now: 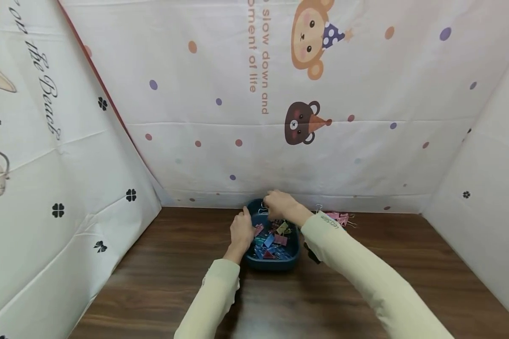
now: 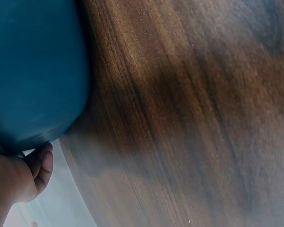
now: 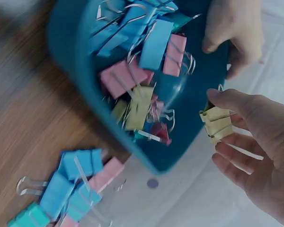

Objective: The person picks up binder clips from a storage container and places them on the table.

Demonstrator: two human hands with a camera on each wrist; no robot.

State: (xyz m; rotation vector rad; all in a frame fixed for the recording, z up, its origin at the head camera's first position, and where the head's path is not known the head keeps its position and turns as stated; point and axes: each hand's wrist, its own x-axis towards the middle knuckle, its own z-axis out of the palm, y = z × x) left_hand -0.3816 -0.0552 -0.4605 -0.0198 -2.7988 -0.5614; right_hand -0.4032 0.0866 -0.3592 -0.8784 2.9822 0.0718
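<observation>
A blue plastic bin (image 1: 271, 266) stands on the table and holds a mix of binder clips (image 3: 151, 45) in blue, pink, yellow and green. My left hand (image 1: 242, 230) grips the bin's left rim; the right wrist view shows that hand (image 3: 236, 33) with its thumb inside the wall. Over the far end of the bin is my right hand (image 1: 281, 206). Between thumb and fingers it pinches a yellow binder clip (image 3: 217, 126), just outside the rim. In the left wrist view, curled fingers (image 2: 43, 165) of the left hand show by the bin's outer wall (image 2: 38, 71).
More binder clips (image 3: 78, 187), blue, pink and green, lie in a loose pile on the table right of the bin, partly behind the right sleeve (image 1: 348, 249). A printed white cloth (image 1: 220, 155) hangs close behind the bin. Brown wood-grain table (image 1: 174, 278) extends around it.
</observation>
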